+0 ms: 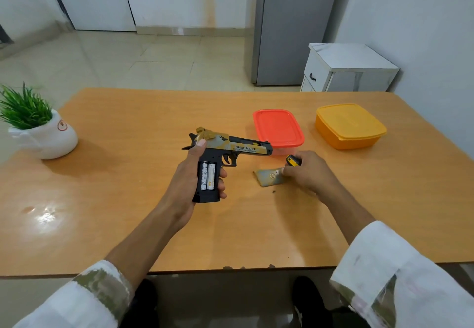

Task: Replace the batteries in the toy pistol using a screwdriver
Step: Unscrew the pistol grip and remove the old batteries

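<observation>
At frame centre, left grip (187, 173) clamps the pistol (246, 148), batteries (208, 176) turned up for access. Right grip (307, 171), clutching the screwdriver (292, 161), touches the cover (268, 177).

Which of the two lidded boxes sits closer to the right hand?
The red-lidded box, just beyond the right hand and beside the toy pistol's muzzle; the yellow box stands farther off to the right.

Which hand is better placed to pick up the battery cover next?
Right. The right hand touches the battery cover, though it also holds the screwdriver; the left hand is busy holding the toy pistol.
</observation>
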